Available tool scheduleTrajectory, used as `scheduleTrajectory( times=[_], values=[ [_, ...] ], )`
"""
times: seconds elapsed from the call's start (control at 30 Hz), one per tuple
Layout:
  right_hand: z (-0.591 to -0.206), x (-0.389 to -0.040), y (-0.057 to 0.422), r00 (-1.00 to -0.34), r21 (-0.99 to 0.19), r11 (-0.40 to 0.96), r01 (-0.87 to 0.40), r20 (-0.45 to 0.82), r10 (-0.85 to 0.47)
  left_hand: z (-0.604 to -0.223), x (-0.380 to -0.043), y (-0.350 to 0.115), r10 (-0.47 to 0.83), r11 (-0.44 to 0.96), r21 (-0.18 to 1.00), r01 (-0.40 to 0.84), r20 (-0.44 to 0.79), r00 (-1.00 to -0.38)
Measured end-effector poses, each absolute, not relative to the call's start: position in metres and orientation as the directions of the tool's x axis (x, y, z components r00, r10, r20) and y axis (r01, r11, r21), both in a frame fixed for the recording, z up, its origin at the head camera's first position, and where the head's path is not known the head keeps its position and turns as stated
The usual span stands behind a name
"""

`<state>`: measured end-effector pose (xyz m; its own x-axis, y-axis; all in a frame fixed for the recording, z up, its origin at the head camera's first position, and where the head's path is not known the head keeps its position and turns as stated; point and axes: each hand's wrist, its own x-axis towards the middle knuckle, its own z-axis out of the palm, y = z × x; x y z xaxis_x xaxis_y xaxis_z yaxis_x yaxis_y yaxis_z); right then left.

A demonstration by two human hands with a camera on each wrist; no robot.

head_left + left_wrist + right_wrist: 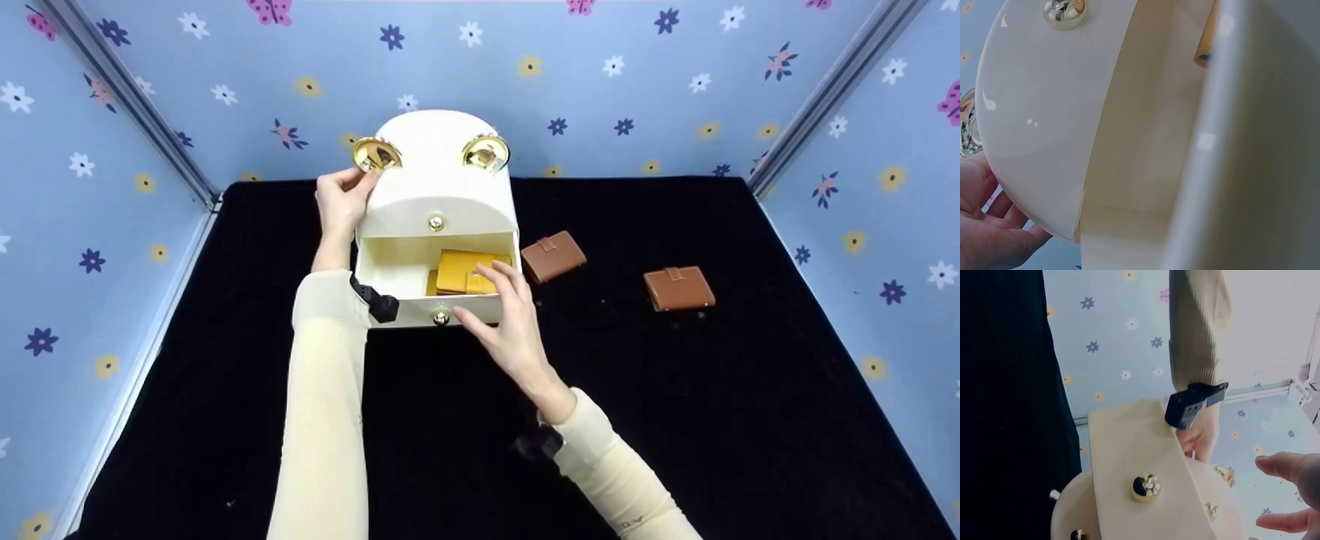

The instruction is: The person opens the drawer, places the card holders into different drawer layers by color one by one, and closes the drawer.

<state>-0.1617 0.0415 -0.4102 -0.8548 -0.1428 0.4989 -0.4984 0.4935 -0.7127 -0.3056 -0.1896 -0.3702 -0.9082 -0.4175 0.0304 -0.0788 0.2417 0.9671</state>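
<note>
A small white cabinet (431, 184) with gold knobs and two round gold ornaments stands at the back of the table. Its lower drawer (405, 311) is pulled out. Inside the drawer a yellow wallet (456, 268) lies at the right, with part of another yellow item beside it. My left hand (343, 199) rests against the cabinet's left side, below one ornament; the left wrist view shows its fingers along the curved edge. Over the drawer's right front, my right hand (514, 322) has its thumb and fingers spread. Whether its fingertips touch the wallet cannot be told.
Two brown wallets, a nearer-to-cabinet one (555, 257) and one farther right (679, 289), lie on the black cloth (750, 420). Blue flowered panels (637, 90) enclose the table at the back and sides.
</note>
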Motion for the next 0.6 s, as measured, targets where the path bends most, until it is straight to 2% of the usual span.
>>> scheduleTrajectory(
  times=[0.4, 0.6],
  values=[
    [-0.425, -0.146, 0.04, -0.808, -0.709, 0.396, -0.584, 0.554, -0.199, -0.37, -0.306, -0.19, -0.421, 0.27, 0.96, -0.079, 0.044, -0.906],
    [-0.439, -0.147, 0.038, -0.821, -0.747, 0.343, -0.57, 0.537, -0.194, -0.37, -0.307, -0.19, -0.42, 0.258, 0.962, -0.093, 0.024, -0.907]
  ],
)
